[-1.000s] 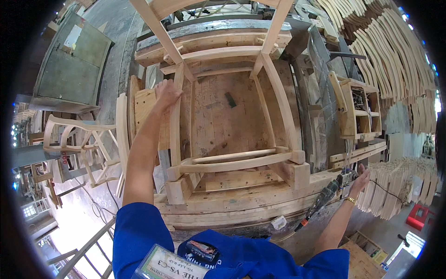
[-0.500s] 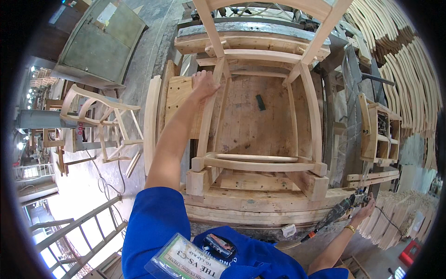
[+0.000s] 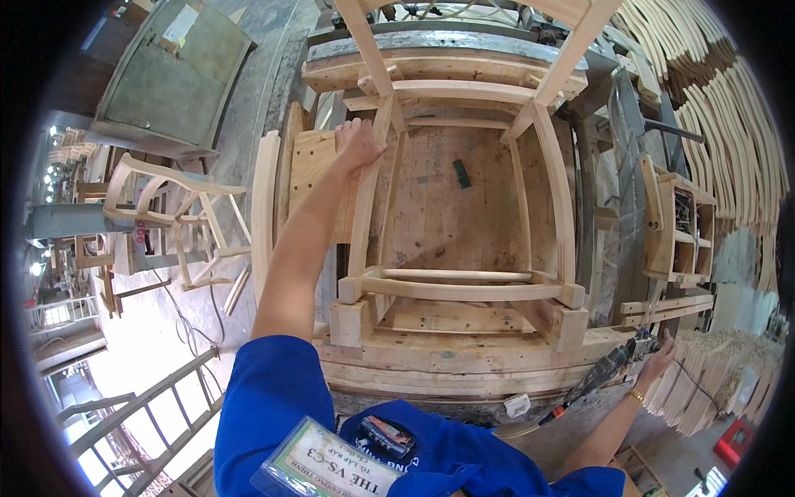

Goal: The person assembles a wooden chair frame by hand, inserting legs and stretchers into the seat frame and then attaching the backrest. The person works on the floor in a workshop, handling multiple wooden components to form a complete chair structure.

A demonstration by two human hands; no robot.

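Observation:
A pale wooden chair frame [image 3: 464, 292] lies on the workbench in front of me, its front rail toward me and its back posts at the far side. My left hand [image 3: 359, 147] is closed around the frame's left side rail near the far corner. Out at the right end of the bench, my right hand [image 3: 659, 359] is at the rear end of a dark power tool [image 3: 603, 374] with an orange tip. Its fingers are partly hidden there, so whether they grip the tool is unclear.
A wooden chair [image 3: 190, 211] stands on the floor at left, near a metal cabinet [image 3: 170, 79]. Curved wooden parts [image 3: 729, 141] are stacked at right behind a wooden bin [image 3: 681, 228] of small hardware. A dark green piece [image 3: 461, 174] lies inside the frame. A ladder-like rack [image 3: 153, 418] is lower left.
My right hand has shifted slightly up and outward beside the power tool. My left hand stays on the side rail. The view has shifted a little.

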